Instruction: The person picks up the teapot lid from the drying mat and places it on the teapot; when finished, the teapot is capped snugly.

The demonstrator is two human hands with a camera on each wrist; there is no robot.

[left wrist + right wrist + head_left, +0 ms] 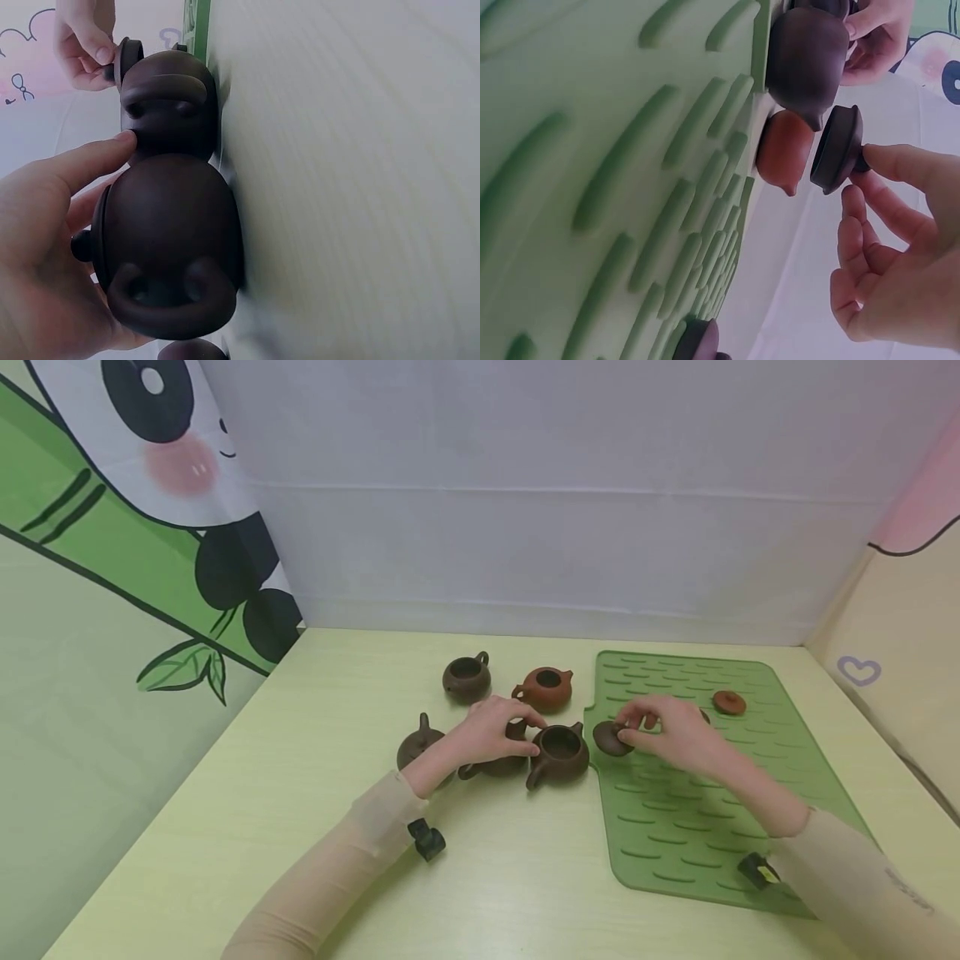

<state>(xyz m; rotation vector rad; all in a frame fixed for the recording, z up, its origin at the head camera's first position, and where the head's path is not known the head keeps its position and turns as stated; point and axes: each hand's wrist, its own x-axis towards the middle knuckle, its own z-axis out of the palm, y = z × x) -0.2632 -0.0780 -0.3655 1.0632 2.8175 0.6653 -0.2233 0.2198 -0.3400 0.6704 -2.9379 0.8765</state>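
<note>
In the head view, my right hand pinches a dark brown teapot lid by its knob, over the left edge of the green mat. The right wrist view shows this lid tilted, held between thumb and fingertips. A dark lidless teapot stands left of the mat. My left hand has its thumb and index finger around this pot's left side. Beneath that hand is a dark lidded teapot, partly hidden in the head view. Another dark teapot stands further left, partly behind my wrist.
Behind the hands are a dark lidless teapot and a reddish-brown lidless one. On the green mat lie a reddish-brown lid and another dark lid, mostly covered by my right hand in the head view.
</note>
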